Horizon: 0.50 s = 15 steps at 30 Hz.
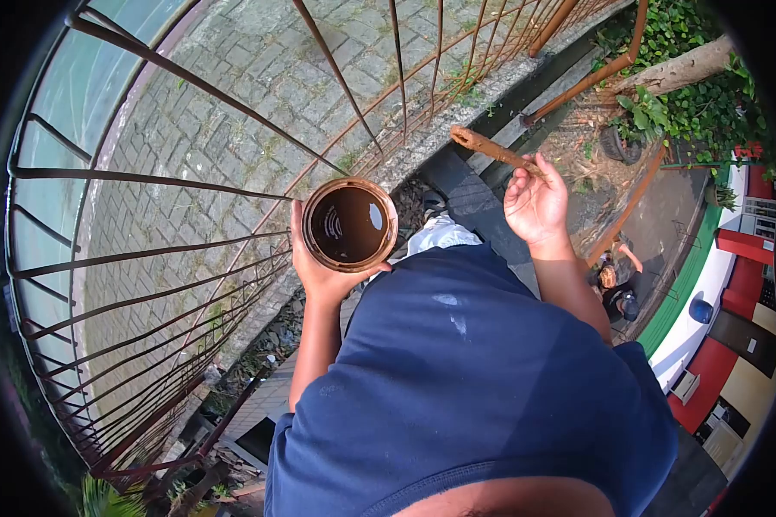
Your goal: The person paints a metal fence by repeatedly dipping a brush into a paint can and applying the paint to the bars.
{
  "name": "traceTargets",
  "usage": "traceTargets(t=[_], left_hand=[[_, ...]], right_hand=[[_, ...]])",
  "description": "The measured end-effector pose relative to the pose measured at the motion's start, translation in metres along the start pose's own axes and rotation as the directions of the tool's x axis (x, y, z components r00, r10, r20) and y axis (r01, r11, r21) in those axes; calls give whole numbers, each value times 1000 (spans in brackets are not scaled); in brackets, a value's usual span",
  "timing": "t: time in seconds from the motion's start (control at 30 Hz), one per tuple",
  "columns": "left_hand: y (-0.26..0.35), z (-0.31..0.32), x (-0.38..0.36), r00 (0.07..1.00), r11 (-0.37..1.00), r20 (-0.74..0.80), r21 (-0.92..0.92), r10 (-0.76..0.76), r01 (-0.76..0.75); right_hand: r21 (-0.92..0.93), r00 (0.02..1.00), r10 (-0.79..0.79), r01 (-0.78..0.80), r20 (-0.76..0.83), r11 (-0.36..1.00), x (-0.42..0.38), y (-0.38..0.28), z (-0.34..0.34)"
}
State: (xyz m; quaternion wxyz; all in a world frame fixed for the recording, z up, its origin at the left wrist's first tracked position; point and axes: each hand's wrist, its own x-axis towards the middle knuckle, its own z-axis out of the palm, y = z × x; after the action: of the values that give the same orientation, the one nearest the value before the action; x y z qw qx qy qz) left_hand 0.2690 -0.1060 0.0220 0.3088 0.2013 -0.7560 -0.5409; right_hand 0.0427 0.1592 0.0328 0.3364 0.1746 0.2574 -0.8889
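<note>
My left hand (317, 274) is wrapped around the side of an open can (392, 211), close to the railing bars. Dark brown liquid that looks like paint (345, 226) fills part of it, with light glinting off the surface. Off to the right, my right hand (539, 203) pinches one end of a brown-coated stick (491, 147) between thumb and fingers. The stick points up and left, away from the can, and has a hole or hollow near its far end. My fingers hide its near end.
A brown metal railing (233, 112) curves along the left and top, with grey paving (224, 73) behind it. Concrete edging (414, 155) runs at its foot. A branch (681, 67) and leaves hang at upper right. Another person (616, 280) is lower down on the right.
</note>
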Motion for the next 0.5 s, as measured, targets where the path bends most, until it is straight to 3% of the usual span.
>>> traceTargets(t=[0.1,0.17,0.33,0.5], left_hand=[[2,-21,-21,996,995,-80,76,-51,57],[6,-29,-35,978,995,-189,33,-89,97],[-2,-81,-67,947,998,-319,51,41,-26],[-7,-143,-86,977,1000,-211,6,-10,11]], right_hand=[[19,999,13,-14,52,1000,11,1,1],[-5,992,35,-35,122,999,24,-1,1],[-5,974,-18,19,225,1000,23,20,28],[73,962,-199,188,188,979,-11,70,20]])
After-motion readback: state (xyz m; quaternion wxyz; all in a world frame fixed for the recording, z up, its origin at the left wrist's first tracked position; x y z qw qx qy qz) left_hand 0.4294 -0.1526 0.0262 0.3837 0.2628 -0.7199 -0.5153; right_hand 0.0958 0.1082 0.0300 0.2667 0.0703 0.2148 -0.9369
